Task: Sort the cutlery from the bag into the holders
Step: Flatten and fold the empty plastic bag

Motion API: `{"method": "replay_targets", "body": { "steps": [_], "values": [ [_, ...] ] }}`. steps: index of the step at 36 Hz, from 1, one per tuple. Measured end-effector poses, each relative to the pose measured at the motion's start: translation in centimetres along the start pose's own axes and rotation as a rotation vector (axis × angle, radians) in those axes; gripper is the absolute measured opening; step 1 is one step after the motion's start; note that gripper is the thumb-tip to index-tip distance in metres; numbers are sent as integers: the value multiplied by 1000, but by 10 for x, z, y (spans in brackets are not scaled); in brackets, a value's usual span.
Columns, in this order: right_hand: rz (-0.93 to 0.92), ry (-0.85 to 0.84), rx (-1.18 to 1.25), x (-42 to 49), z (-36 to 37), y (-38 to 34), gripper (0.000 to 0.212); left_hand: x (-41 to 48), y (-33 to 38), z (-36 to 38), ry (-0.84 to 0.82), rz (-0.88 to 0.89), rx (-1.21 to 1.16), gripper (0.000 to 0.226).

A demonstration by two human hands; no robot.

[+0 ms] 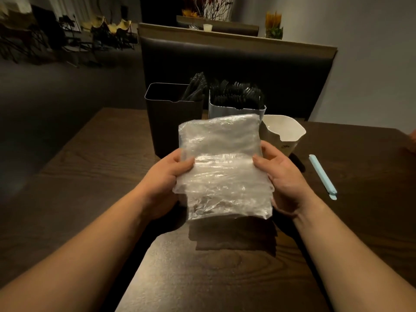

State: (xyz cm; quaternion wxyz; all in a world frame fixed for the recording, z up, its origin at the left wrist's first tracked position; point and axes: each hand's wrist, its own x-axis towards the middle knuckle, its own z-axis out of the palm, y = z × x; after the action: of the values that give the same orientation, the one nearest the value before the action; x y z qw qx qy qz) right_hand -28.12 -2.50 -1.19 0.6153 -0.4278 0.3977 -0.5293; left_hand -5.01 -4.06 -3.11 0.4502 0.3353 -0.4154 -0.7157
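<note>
A clear plastic bag [222, 167] of wrapped cutlery is held up above the dark wooden table [94, 167]. My left hand [164, 176] grips its left edge and my right hand [283, 176] grips its right edge. Behind the bag stand three holders. A dark holder [171, 122] at the left has a few black pieces leaning at its right side. A silver holder [225, 110] in the middle is packed with black forks [238, 95]. A white holder [286, 131] at the right looks empty inside. What the bag holds is too blurred to tell apart.
A light blue bag clip [322, 175] lies on the table to the right of my right hand. A dark booth seat back [236, 64] rises behind the holders. Part of another person's hand [413, 140] shows at the far right edge.
</note>
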Motion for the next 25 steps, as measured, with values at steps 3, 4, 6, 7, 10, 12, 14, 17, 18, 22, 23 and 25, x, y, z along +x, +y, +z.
{"method": "replay_targets", "body": {
  "steps": [3,4,6,7,10,12,14,17,18,22,23,25],
  "values": [
    [12,-23,145,-2,0,-4,40,-1,4,-3,-67,29,-87,37],
    [2,-34,161,-3,0,-5,35,-2,5,-3,-82,38,-124,40],
    [-10,-38,148,-5,1,-6,26,-4,7,-3,-82,56,-162,41],
    [-7,-26,132,-6,2,-6,24,-5,8,-2,-66,63,-134,37],
    [22,7,104,-5,-2,-6,29,-6,7,-1,-33,105,37,37],
    [42,21,80,-4,-3,-6,36,-6,5,-1,0,161,205,53],
    [47,33,56,-3,-5,-5,38,-7,3,-2,24,248,416,59],
    [42,26,87,-3,-3,-4,31,-6,-2,-5,58,442,706,54],
    [39,27,100,-3,-2,-3,28,-6,-4,-5,67,498,745,47],
    [115,31,-68,-1,-3,1,49,-4,-6,-8,116,632,772,35],
    [148,-1,-143,-1,-2,2,52,-4,-5,-8,126,648,772,35],
    [178,-49,-265,-2,-2,2,44,-3,-4,-11,146,658,778,35]
  ]
}}
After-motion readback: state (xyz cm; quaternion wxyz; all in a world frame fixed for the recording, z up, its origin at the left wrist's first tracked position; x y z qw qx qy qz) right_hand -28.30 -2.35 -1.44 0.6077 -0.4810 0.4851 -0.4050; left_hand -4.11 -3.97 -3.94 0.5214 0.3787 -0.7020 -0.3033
